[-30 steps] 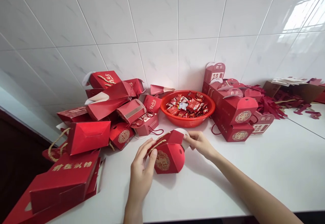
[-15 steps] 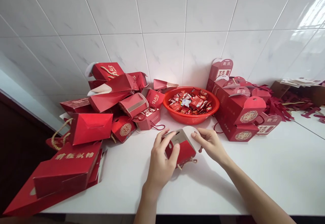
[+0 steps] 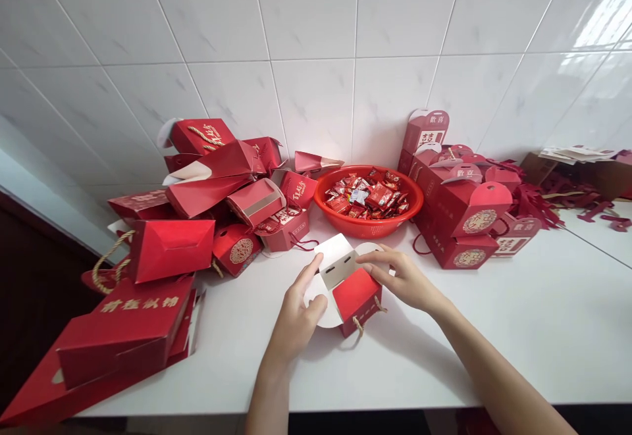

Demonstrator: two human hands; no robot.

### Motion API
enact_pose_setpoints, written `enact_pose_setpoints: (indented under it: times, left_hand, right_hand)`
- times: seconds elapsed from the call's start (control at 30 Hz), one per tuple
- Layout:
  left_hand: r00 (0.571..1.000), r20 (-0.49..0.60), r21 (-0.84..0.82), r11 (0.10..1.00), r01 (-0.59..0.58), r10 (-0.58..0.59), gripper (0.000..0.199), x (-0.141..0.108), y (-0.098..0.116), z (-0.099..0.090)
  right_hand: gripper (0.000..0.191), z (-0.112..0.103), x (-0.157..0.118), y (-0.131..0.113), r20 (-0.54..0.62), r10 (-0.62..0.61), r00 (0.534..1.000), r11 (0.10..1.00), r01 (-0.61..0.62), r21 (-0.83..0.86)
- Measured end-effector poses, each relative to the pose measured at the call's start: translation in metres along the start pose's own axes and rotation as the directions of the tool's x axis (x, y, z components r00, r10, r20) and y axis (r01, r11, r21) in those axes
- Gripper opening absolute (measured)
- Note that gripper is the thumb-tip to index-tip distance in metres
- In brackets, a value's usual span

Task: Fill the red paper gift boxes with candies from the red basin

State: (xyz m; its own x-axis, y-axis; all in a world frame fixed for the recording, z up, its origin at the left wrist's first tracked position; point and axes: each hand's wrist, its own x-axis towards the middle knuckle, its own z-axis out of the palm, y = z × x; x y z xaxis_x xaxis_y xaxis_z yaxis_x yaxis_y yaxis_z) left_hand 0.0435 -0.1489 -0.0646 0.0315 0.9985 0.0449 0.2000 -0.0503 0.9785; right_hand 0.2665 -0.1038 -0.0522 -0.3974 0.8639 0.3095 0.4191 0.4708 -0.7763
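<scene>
A small red gift box [image 3: 358, 293] with twisted rope handles stands upright on the white table in front of me. Its lid flaps are folded out, showing white insides and two slots in the back flap. My left hand [image 3: 296, 307] holds the left rounded flap, thumb on its white inner face and fingers at the outer side. At the box's right, my right hand [image 3: 402, 277] reaches over the right flap with index finger and thumb stretched across the top edge. Its other fingers are partly hidden. What lies inside the box cannot be seen.
Behind the box sits a red plastic basin [image 3: 368, 226] of wrapped sweets [image 3: 378, 195]. Red gift boxes [image 3: 172, 247] are heaped at left, and more boxes [image 3: 464, 208] stand stacked at right. A cardboard carton [image 3: 612, 178] is at far right, against the tiled wall.
The box has turned, and its flaps are now spread outward with the back flap raised. My left hand has moved from over the box to its left flap. My right fingers have stretched inward.
</scene>
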Motion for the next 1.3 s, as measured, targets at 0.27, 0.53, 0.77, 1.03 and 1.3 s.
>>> enact_pose_setpoints:
  times: [0.27, 0.53, 0.77, 1.03, 1.3]
  left_hand:
    - [0.999, 0.008, -0.067, 0.997, 0.041, -0.041, 0.08, 0.002, -0.002, 0.003]
    - [0.998, 0.027, 0.226, 0.972, -0.06, 0.055, 0.069, -0.001, -0.009, 0.005]
    - [0.989, 0.145, 0.42, 0.903, -0.089, 0.03, 0.114, -0.007, -0.006, -0.002]
    - [0.986, 0.167, 0.278, 0.958, -0.068, 0.021, 0.091, -0.001, -0.003, -0.001]
    - [0.982, 0.188, 0.235, 0.971, -0.049, 0.004, 0.096, 0.0, -0.008, 0.006]
  right_hand:
    - [0.069, -0.019, 0.0, 0.008, 0.256, 0.087, 0.963, 0.945, -0.162, 0.285]
    - [0.131, -0.026, -0.01, 0.028, 0.418, 0.167, 0.893, 0.94, -0.272, 0.206]
    - [0.121, -0.015, -0.004, 0.033, 0.448, 0.143, 0.883, 0.961, -0.232, 0.151]
    - [0.119, -0.034, -0.002, 0.026, 0.395, 0.143, 0.907, 0.984, -0.174, 0.046]
    - [0.047, -0.093, 0.067, -0.001, 0.012, 0.077, 0.997, 0.919, -0.066, -0.388]
